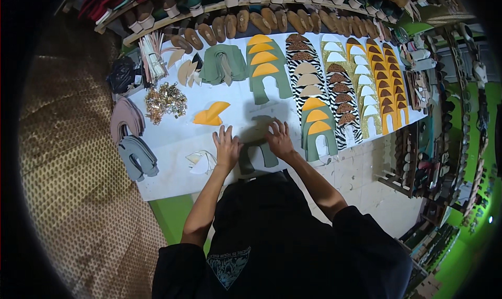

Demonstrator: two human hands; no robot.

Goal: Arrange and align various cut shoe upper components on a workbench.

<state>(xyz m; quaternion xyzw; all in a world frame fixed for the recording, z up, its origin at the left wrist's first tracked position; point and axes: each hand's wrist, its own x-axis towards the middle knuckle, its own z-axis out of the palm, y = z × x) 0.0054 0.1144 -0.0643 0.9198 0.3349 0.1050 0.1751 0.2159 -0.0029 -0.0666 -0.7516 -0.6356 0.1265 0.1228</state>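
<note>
A green horseshoe-shaped cut piece (pixel 268 155) lies in shadow at the table's near edge, in front of my body. My left hand (pixel 227 148) rests by its left side, fingers spread and pointing away from me. On its right side my right hand (pixel 280 141) touches it, fingers bent but apart. I see nothing gripped in either hand. Beyond my left hand lie loose yellow half-round pieces (pixel 210 114). White half-round pieces (pixel 200 162) sit to its left. Right of my right hand is an overlapping row of green horseshoes with yellow half-rounds (pixel 318 127).
The white table (pixel 170 142) also bears a pile of metal buckles (pixel 165 101), pink (pixel 127 118) and grey stacks (pixel 137 157), a green stack (pixel 222 64), and zebra-print, gold and yellow rows (pixel 342 90) at right. Brown shoe-shaped forms (pixel 243 22) line the far edge. Racks (pixel 418 163) stand at right.
</note>
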